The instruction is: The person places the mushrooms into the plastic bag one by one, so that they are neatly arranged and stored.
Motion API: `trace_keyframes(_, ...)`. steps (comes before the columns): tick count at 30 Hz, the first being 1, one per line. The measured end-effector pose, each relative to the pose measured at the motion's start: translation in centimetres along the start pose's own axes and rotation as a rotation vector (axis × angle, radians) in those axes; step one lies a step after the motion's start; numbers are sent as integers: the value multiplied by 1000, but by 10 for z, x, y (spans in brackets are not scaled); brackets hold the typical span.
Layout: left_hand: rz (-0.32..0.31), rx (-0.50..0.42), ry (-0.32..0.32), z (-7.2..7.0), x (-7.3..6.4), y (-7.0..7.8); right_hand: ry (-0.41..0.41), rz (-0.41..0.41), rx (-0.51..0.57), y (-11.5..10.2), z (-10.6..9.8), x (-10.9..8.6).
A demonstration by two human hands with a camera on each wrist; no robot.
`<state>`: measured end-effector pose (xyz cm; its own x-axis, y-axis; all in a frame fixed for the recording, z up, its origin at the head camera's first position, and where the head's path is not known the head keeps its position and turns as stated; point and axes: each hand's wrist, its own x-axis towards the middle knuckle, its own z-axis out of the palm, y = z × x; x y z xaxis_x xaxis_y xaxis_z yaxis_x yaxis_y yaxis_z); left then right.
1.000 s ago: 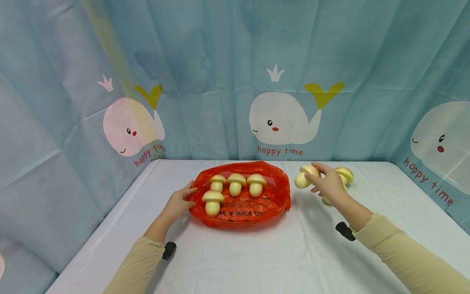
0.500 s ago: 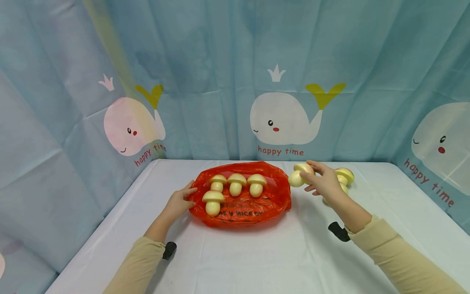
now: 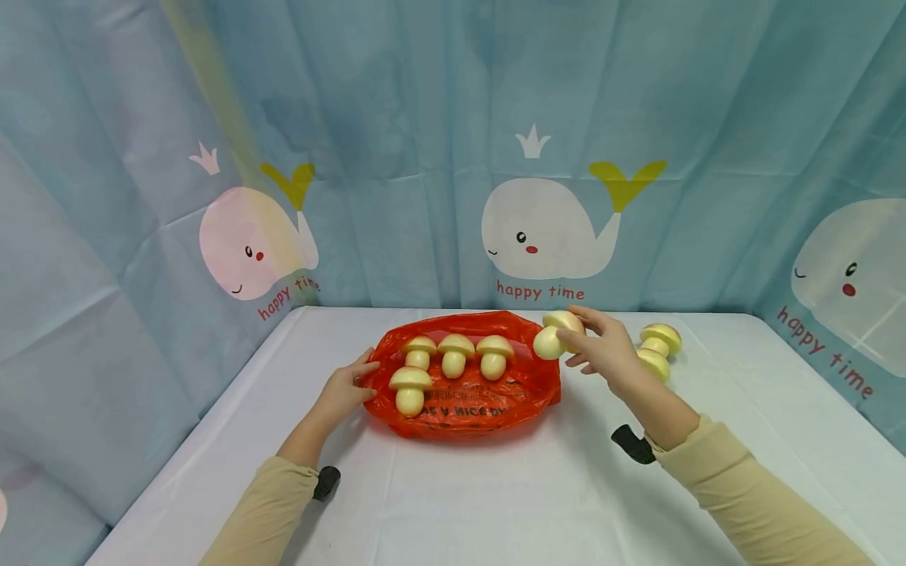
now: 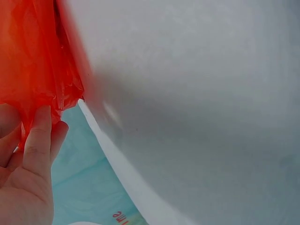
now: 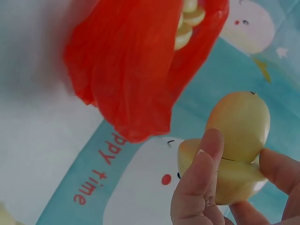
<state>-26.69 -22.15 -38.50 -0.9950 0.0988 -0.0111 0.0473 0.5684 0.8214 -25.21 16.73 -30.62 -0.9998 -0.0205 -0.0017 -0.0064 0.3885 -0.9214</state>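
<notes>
A red plastic bag [image 3: 467,420] lies on its side with its mouth spread open, and several pale yellow mushrooms [image 3: 455,358] sit inside. At its left rim my left hand [image 3: 343,397] grips the plastic; in the left wrist view the red film [image 4: 35,61] runs in between the fingers. My right hand [image 3: 609,354] pinches another mushroom [image 3: 548,343] by its cap, stem pointing left, raised near the bag's right rim. From the right wrist the held mushroom [image 5: 239,126] shows between thumb and fingers, apart from the bag.
Two more mushrooms [image 3: 658,346] lie on the white tablecloth [image 3: 481,503] to the right, behind the right hand. A light blue curtain [image 3: 396,157] printed with whales hangs behind the table and along both sides.
My right hand has moved left with its mushroom, from beside the loose mushrooms to the bag's right rim. The left hand and the bag have stayed in place.
</notes>
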Motion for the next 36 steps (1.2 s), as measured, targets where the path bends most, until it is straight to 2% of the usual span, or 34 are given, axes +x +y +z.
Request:
trace_keyframes(7, -16, 0, 1, 1, 1, 0, -18, -7, 12, -2, 8, 2)
trace_keyframes(21, -5, -13, 2, 0, 0, -1, -47, -6, 36, -8, 30, 4)
trace_keyframes(28, -14, -15, 2, 1, 0, 0, -72, -16, 13, -8, 50, 3)
trace_keyframes(36, -17, -16, 4, 1, 0, 0, -103, -6, -2, -3, 84, 1)
